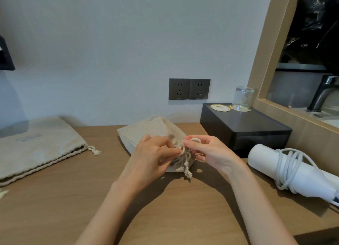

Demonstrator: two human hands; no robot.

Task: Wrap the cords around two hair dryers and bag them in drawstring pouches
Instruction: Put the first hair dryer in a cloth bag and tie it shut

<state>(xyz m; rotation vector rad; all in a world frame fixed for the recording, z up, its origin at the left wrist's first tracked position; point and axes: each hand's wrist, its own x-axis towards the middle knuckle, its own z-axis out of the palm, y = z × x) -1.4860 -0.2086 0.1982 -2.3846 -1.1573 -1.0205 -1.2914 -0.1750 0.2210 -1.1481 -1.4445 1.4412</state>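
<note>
A filled beige drawstring pouch (146, 131) lies in the middle of the wooden desk, its mouth gathered toward me. My left hand (152, 156) pinches the cream drawstring (186, 162) at the gathered mouth. My right hand (211, 153) pinches a loop of the same drawstring just to the right. Knotted cord ends hang down in front. What is inside the pouch is hidden. A white hair dryer (297, 173) with its white cord wound around the body lies at the right. A second, flat beige pouch (36, 147) lies at the left.
A black box (256, 127) stands at the back right, carrying two round coasters and an upturned glass (242, 98). Two dark wall sockets (189, 89) sit above the desk (91, 199). A wood-framed opening at the right shows a faucet (322, 92).
</note>
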